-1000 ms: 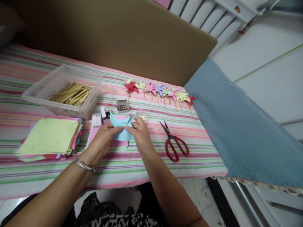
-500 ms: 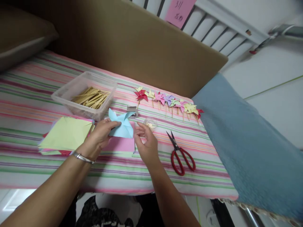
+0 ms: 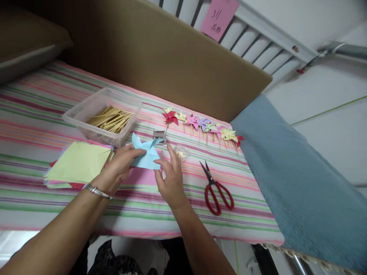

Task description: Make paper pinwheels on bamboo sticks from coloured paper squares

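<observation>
Striped bedcover (image 3: 40, 103) carries everything; its near edge runs just below both forearms, its right edge meets a blue blanket (image 3: 289, 172); a brown board (image 3: 172, 57) stands along the far side. Open striped cloth lies in front of the hands and between the right hand and the red scissors (image 3: 216, 187); the far side is more crowded.

Left hand (image 3: 119, 168), bracelet at the wrist, reaches in from the lower left, thumb and fingers pinching the left side of a folded light-blue paper pinwheel (image 3: 145, 152); right hand (image 3: 170, 179) comes up from below, thumb and forefinger closed on the paper's lower right corner, other fingers loosely curled. The pinwheel is held just above a pink sheet (image 3: 143, 177), near the bedcover's middle.

Stack of coloured paper (image 3: 78, 164) just left of the left hand; clear tub of wooden sticks (image 3: 110, 118) beyond it; small box (image 3: 159, 134) and clear round dish (image 3: 181, 152) just past the pinwheel; row of finished pinwheels (image 3: 203, 124) farther back, well apart from the hands.
</observation>
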A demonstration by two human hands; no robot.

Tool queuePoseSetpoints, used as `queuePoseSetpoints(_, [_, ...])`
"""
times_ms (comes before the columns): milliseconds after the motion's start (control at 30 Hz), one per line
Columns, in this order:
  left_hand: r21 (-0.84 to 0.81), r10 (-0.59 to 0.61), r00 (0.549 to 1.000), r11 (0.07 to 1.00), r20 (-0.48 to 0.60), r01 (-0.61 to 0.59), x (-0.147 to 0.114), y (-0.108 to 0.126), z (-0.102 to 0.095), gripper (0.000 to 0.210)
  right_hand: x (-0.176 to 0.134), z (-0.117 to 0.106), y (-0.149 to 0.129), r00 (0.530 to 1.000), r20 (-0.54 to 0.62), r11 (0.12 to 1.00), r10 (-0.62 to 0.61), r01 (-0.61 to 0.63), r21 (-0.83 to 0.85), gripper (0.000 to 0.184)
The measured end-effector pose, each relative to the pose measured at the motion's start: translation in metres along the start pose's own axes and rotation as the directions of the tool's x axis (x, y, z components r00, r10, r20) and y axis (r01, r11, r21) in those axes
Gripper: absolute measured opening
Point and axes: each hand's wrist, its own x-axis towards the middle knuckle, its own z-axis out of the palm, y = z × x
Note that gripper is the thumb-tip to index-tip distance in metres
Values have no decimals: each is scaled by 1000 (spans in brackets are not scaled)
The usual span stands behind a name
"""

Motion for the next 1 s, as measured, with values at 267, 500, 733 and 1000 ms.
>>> queuePoseSetpoints(267, [114,38,999,993,-34,-34,2,-5,1,25,-1,0,3,1000,1,1000,1,-1,4,24])
queuePoseSetpoints(500, [143,80,994,987,-76,-68,6,-8,-4,27,0,0,6,1000,-3,1000,12,-12,-8,23])
queuePoseSetpoints(733, [166,107,994,981,-33,-100,5,-7,-3,25,-1,1,4,1000,-19,1000,-4,4,19,20])
queuePoseSetpoints(1000, [210,116,993,972,-31,-107,1,-5,2,22,2,-3,5,996,-22,994,85,-83,77,15])
